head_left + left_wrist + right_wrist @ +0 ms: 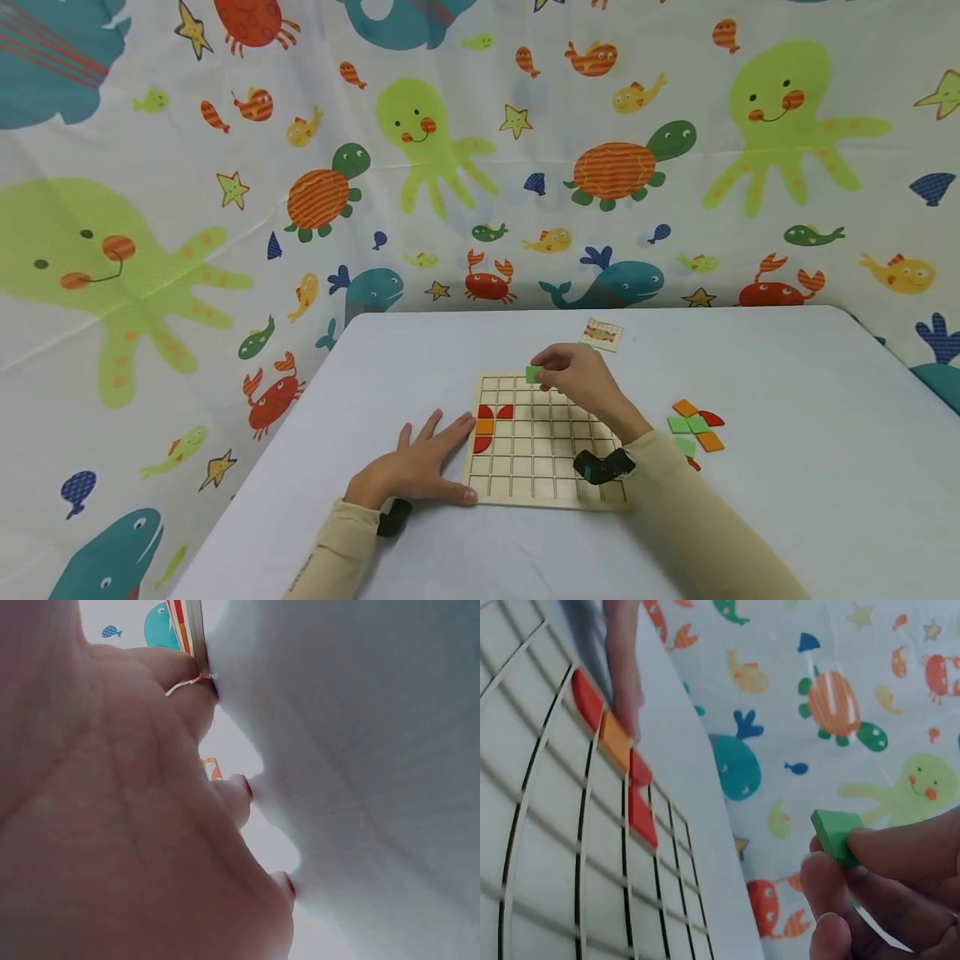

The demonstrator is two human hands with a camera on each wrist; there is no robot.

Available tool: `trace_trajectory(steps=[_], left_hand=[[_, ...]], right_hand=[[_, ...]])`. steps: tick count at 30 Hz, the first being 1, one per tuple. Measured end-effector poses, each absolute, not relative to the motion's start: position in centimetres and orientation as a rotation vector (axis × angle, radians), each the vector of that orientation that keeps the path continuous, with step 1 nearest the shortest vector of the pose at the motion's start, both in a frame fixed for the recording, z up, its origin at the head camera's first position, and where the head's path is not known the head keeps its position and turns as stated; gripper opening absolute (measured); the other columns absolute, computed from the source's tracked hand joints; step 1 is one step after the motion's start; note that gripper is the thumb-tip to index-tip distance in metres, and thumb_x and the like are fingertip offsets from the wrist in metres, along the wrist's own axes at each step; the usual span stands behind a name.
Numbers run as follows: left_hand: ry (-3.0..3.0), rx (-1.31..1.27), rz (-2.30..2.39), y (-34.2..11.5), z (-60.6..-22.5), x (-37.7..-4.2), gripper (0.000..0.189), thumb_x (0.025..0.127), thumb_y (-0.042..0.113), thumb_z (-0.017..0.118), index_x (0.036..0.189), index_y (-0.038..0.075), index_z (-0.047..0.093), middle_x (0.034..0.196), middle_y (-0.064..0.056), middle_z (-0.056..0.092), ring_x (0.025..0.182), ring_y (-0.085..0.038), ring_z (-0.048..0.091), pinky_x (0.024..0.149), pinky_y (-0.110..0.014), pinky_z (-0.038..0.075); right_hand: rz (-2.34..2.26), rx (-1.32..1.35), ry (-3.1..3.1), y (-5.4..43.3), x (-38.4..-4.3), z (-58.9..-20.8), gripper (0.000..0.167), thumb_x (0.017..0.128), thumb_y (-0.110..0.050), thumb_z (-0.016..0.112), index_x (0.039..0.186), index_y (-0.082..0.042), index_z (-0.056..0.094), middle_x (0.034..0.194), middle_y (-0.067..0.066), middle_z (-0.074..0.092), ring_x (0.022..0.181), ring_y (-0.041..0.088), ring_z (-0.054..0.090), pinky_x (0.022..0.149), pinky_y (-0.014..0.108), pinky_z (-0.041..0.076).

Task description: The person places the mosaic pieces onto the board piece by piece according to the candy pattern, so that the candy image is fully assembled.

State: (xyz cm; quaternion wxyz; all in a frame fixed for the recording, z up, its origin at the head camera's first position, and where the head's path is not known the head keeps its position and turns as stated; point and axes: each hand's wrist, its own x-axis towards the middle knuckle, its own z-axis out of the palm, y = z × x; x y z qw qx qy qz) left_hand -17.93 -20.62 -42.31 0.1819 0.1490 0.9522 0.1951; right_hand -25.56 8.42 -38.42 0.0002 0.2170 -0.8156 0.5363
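Observation:
A wooden grid board (pixel 532 487) lies on the white table. My left hand (pixel 420 467) rests with spread fingers along its left edge, fingertips and thumb right at the rim. Between thumb and fingers my right hand (pixel 581 379) pinches a green square tile (pixel 835 834), held over the board's far edge. Near the board's left side sit an orange square tile (pixel 485 427) and red rounded tiles (pixel 482 444), with two of the red ones (pixel 506 412) beyond the orange one. In the left wrist view the palm fills much of the picture.
Right of the board lies a loose group of tiles: orange squares (pixel 709 441), green pieces (pixel 678 425) and red rounded pieces (pixel 712 418). A small printed card (pixel 602 334) lies near the table's far edge. Behind hangs a sea-animal curtain (pixel 465 125).

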Motion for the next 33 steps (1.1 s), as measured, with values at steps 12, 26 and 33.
trace_trajectory(steps=[12, 26, 33], left_hand=[[2.689, 0.427, 0.549, -20.5, -42.4, -18.0, 0.115, 0.082, 0.059, 0.087, 0.172, 0.019, 0.028, 0.178, 0.000, 0.023, 0.164, -0.040, 0.000, 0.123, -0.073, -0.006], [2.683, 0.420, 0.541, -20.6, -42.4, -18.1, 0.115, 0.082, 0.059, 0.087, 0.172, 0.020, 0.027, 0.178, 0.000, 0.022, 0.164, -0.040, -0.001, 0.123, -0.073, -0.007], [2.680, 0.422, 0.546, -20.6, -42.5, -18.2, 0.116, 0.082, 0.060, 0.087, 0.172, 0.019, 0.027, 0.178, -0.001, 0.021, 0.164, -0.040, -0.002, 0.122, -0.073, -0.008]], right_hand=[[2.018, 0.614, -2.488, 5.9, -25.5, -39.6, 0.016, 0.102, 0.000, 0.069, 0.113, 0.010, 0.074, 0.096, 0.017, 0.076, 0.084, 0.034, 0.075, 0.077, 0.039, 0.064], [1.795, 0.691, -2.810, 5.2, -25.8, -40.9, 0.011, 0.099, 0.002, 0.069, 0.106, 0.004, 0.077, 0.088, 0.008, 0.072, 0.073, 0.024, 0.072, 0.071, 0.033, 0.062], [1.625, 0.741, -2.884, 4.8, -25.7, -41.6, 0.005, 0.094, 0.001, 0.074, 0.098, -0.001, 0.076, 0.080, 0.003, 0.069, 0.068, 0.016, 0.065, 0.063, 0.028, 0.055]])
